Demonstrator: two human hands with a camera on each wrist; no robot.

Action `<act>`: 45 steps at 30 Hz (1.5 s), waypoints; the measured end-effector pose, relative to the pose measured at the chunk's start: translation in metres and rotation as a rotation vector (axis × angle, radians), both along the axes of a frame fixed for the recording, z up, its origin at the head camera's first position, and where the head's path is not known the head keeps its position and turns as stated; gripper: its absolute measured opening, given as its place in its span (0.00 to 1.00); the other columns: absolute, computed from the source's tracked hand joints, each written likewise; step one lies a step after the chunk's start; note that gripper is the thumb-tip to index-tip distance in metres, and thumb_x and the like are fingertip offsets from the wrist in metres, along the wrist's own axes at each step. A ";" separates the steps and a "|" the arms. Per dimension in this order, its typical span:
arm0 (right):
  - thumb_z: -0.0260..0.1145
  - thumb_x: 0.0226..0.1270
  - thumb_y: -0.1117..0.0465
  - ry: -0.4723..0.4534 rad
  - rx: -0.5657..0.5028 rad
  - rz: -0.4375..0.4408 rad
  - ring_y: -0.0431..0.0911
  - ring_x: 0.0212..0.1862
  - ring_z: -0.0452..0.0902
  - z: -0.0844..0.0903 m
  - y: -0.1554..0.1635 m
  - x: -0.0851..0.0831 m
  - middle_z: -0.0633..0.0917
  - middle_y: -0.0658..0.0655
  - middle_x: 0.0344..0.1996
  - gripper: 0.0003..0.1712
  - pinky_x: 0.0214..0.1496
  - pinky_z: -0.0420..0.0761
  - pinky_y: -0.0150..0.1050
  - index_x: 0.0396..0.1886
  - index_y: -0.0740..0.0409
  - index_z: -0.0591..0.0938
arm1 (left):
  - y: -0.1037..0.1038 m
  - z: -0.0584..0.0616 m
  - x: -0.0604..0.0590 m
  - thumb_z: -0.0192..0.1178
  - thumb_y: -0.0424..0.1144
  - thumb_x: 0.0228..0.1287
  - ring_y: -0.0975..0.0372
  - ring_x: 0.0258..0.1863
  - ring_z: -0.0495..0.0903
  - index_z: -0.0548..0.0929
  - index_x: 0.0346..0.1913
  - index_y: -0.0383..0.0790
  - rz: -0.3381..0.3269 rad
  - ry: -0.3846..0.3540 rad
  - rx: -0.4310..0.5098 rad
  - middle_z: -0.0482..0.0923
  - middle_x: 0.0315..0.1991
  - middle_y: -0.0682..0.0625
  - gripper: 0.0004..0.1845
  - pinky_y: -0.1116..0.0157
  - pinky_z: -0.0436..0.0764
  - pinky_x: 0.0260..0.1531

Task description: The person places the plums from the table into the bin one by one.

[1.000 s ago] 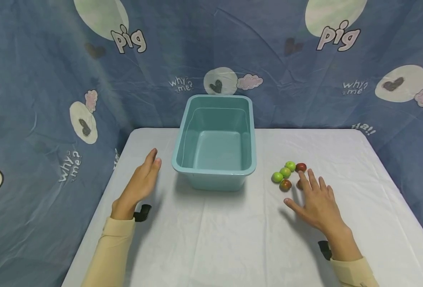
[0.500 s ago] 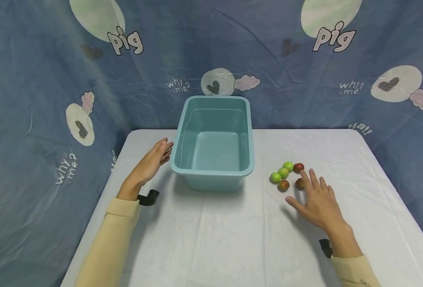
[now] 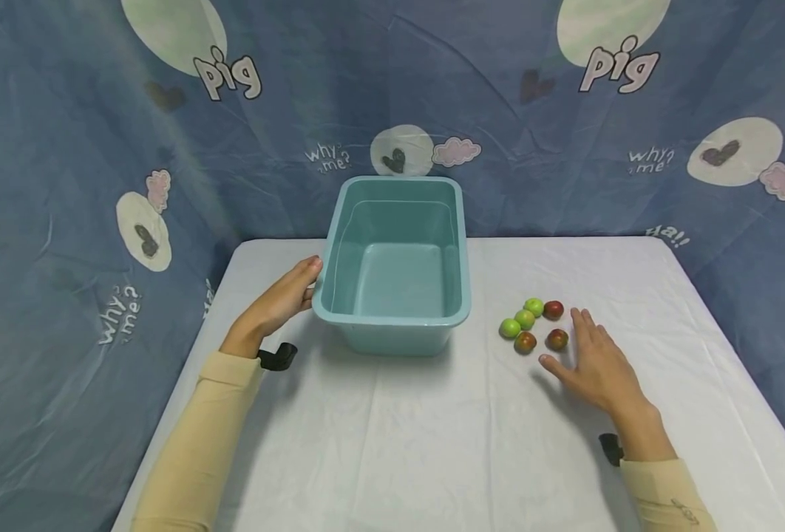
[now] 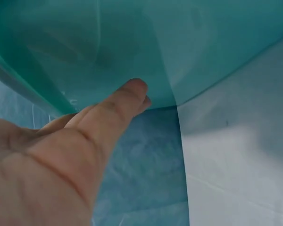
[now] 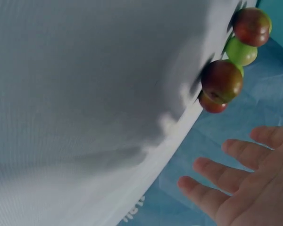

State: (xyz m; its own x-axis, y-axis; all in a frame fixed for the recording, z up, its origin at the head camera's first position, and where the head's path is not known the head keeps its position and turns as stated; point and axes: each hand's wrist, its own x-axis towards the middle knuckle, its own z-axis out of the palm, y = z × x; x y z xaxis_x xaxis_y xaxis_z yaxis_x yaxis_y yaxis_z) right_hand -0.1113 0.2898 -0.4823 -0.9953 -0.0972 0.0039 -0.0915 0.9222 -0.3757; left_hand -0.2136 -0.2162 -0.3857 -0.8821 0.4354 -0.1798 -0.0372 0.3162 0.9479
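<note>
From my seat the teal bin (image 3: 395, 267) is the anchor: it stands upright on the white table (image 3: 432, 443) with its long axis running away from me toward the blue backdrop (image 3: 66, 148), mouth up and nothing inside. My left hand (image 3: 279, 303) is at the bin's left wall near the front corner, fingers straight and relaxed; the left wrist view shows the thumb (image 4: 118, 101) laid against the teal plastic, though whether the other fingers curl under the rim I cannot tell. To the right of the bin, apart from it, sits the cluster of small fruits (image 3: 531, 324) (three green, three reddish, touching one another in a rough double row slanting away from the bin). My right hand (image 3: 595, 362) lies flat just right of that cluster, fingers spread and holding nothing, fingertips (image 3: 580, 319) pointing away from me beside the nearest red fruit (image 3: 556, 339). That hand is plainly the nearer one to the fruit, which lies just left of its fingers, between hand and bin.
</note>
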 end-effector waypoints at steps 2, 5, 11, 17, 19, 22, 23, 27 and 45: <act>0.63 0.66 0.30 -0.025 -0.008 -0.008 0.78 0.69 0.55 0.001 0.001 -0.002 0.56 0.82 0.72 0.66 0.65 0.60 0.71 0.79 0.74 0.44 | 0.001 0.001 0.000 0.36 0.60 0.81 0.42 0.74 0.61 0.39 0.82 0.38 0.008 -0.010 -0.004 0.47 0.79 0.38 0.41 0.44 0.62 0.69; 0.62 0.66 0.29 -0.074 -0.021 -0.025 0.77 0.69 0.57 0.001 0.002 -0.005 0.57 0.82 0.72 0.67 0.63 0.64 0.71 0.79 0.74 0.42 | 0.003 0.002 0.000 0.39 0.56 0.82 0.44 0.75 0.59 0.39 0.82 0.38 0.018 -0.020 -0.020 0.47 0.79 0.38 0.39 0.43 0.62 0.68; 0.69 0.67 0.42 -0.086 -0.020 -0.013 0.76 0.67 0.61 -0.002 0.002 -0.010 0.60 0.83 0.70 0.61 0.63 0.65 0.69 0.78 0.76 0.47 | 0.008 0.001 0.001 0.46 0.47 0.82 0.45 0.74 0.60 0.42 0.81 0.36 -0.002 0.004 -0.056 0.50 0.78 0.37 0.38 0.42 0.62 0.68; 0.72 0.66 0.58 -0.042 -0.015 0.031 0.75 0.67 0.63 -0.004 0.001 -0.014 0.64 0.80 0.69 0.50 0.65 0.65 0.67 0.77 0.75 0.55 | 0.010 -0.002 0.002 0.47 0.37 0.80 0.41 0.73 0.59 0.42 0.81 0.34 -0.030 0.066 -0.072 0.50 0.78 0.35 0.37 0.41 0.62 0.67; 0.73 0.65 0.61 -0.046 -0.012 0.035 0.74 0.67 0.64 -0.003 0.000 -0.015 0.65 0.79 0.69 0.48 0.65 0.65 0.67 0.76 0.74 0.58 | 0.011 -0.003 0.002 0.46 0.35 0.79 0.39 0.73 0.58 0.41 0.81 0.33 -0.027 0.068 -0.066 0.49 0.77 0.33 0.36 0.40 0.62 0.66; 0.73 0.64 0.63 -0.052 0.001 0.036 0.73 0.66 0.66 -0.004 -0.002 -0.017 0.68 0.79 0.67 0.46 0.64 0.67 0.66 0.74 0.74 0.61 | 0.011 -0.004 0.002 0.45 0.33 0.77 0.37 0.73 0.57 0.41 0.80 0.33 -0.028 0.077 -0.055 0.48 0.77 0.32 0.37 0.39 0.63 0.66; 0.73 0.64 0.64 -0.051 0.005 0.038 0.73 0.65 0.67 -0.004 -0.002 -0.017 0.69 0.79 0.66 0.45 0.63 0.68 0.66 0.74 0.74 0.61 | 0.012 -0.004 0.002 0.45 0.32 0.76 0.37 0.73 0.57 0.41 0.80 0.33 -0.026 0.080 -0.056 0.48 0.77 0.32 0.37 0.39 0.63 0.65; 0.73 0.64 0.64 -0.046 0.027 0.040 0.72 0.62 0.71 -0.005 -0.003 -0.019 0.74 0.77 0.63 0.42 0.60 0.72 0.66 0.73 0.74 0.64 | 0.012 -0.005 0.003 0.45 0.30 0.74 0.37 0.72 0.56 0.43 0.80 0.32 -0.026 0.099 -0.060 0.48 0.77 0.32 0.37 0.39 0.63 0.65; 0.72 0.66 0.63 -0.040 0.074 0.011 0.69 0.51 0.80 -0.009 -0.005 -0.022 0.83 0.72 0.51 0.28 0.45 0.80 0.64 0.62 0.69 0.77 | 0.017 0.000 0.013 0.45 0.35 0.75 0.42 0.66 0.69 0.46 0.79 0.31 -0.031 0.133 -0.271 0.63 0.70 0.30 0.35 0.42 0.68 0.62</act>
